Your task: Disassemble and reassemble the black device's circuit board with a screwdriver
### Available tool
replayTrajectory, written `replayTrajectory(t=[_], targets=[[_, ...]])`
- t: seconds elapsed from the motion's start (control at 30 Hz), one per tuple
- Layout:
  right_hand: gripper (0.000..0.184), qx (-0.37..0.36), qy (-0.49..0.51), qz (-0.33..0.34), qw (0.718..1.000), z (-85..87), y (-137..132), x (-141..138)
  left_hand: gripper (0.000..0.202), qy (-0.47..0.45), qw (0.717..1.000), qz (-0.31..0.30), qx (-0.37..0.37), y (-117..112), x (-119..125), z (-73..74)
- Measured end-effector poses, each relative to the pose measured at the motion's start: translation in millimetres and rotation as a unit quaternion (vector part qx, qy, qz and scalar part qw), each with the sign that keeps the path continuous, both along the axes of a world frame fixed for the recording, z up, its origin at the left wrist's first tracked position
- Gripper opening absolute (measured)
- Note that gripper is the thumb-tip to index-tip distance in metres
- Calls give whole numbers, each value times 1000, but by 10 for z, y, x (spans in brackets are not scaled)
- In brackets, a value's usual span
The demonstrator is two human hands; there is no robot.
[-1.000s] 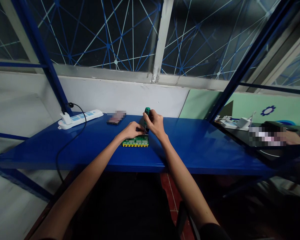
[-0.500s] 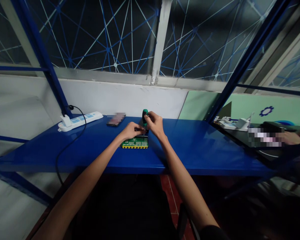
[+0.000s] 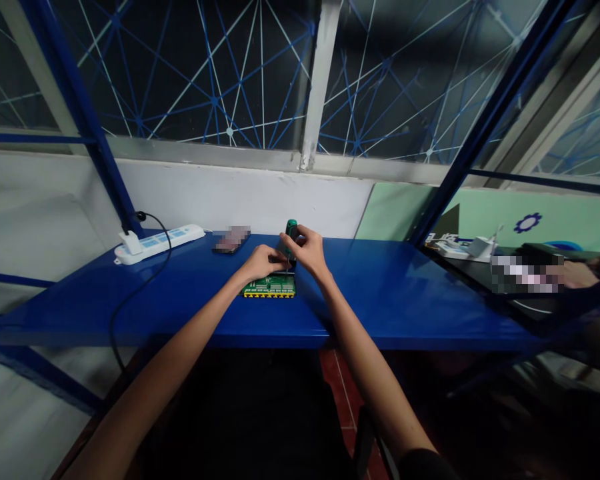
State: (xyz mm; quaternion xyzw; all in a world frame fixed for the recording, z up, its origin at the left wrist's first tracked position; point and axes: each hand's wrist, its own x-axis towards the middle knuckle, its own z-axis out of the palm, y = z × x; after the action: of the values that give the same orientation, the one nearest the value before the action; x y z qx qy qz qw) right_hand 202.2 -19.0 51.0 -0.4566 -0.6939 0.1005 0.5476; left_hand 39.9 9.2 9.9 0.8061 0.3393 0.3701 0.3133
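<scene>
A green circuit board [image 3: 270, 287] with a yellow front edge lies on the blue table [image 3: 390, 300]. My right hand [image 3: 307, 252] is closed around a green-handled screwdriver [image 3: 291, 231], held upright with its tip down at the board's far edge. My left hand [image 3: 263, 261] rests on the back of the board beside the screwdriver tip, fingers curled and pressed down on it. The tip itself is hidden between my hands.
A white power strip [image 3: 157, 241] with a black cable [image 3: 130, 293] lies at the table's back left. A dark phone-like item [image 3: 231, 240] sits behind the board. Blue frame posts [image 3: 93, 133] stand at both sides. Another person's hand [image 3: 587, 270] rests on the neighbouring desk at right.
The hands and screwdriver stay at the board; the right hand's grip on the handle has shifted slightly. The view has drifted a little.
</scene>
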Motion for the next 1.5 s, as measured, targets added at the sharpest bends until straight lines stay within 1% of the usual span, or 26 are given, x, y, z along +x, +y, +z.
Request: replayTrajectory(t=[0.17, 0.3, 0.4, 0.53, 0.67, 0.8, 0.9, 0.97, 1.13, 1.23, 1.4, 1.5], targets=[[29, -3, 21, 29, 999, -12, 26, 6, 24, -13, 1000, -17, 2, 1, 8, -3], [23, -6, 32, 67, 997, -21, 38, -5, 26, -13, 1000, 12, 1, -2, 6, 13], [22, -12, 33, 76, 996, -24, 34, -12, 31, -14, 1000, 24, -10, -19, 8, 38], [24, -8, 21, 74, 997, -23, 27, -12, 33, -13, 999, 29, -14, -20, 10, 46], [30, -4, 7, 66, 998, -29, 22, -18, 31, -16, 999, 33, -9, -7, 9, 29], [41, 9, -23, 37, 999, -41, 15, -32, 25, -11, 999, 51, 0, -22, 18, 24], [44, 20, -33, 13, 999, -46, 17, -32, 23, -7, 998, 59, 6, -48, 29, 29], [44, 23, -34, 7, 999, -46, 21, -28, 24, -11, 999, 49, 11, -66, 34, 36], [43, 25, -31, 16, 999, -42, 23, -21, 25, -8, 999, 18, 36, -97, 36, 55], [43, 18, -28, 23, 999, -47, 22, -18, 24, -1, 999, 18, 36, -96, 31, 61], [33, -11, -28, 44, 999, -76, 48, -13, 23, -8, 999, 25, 35, -81, 28, 55], [34, -18, -26, 44, 999, -83, 65, -13, 24, -9, 999, 31, 30, -70, 31, 47]])
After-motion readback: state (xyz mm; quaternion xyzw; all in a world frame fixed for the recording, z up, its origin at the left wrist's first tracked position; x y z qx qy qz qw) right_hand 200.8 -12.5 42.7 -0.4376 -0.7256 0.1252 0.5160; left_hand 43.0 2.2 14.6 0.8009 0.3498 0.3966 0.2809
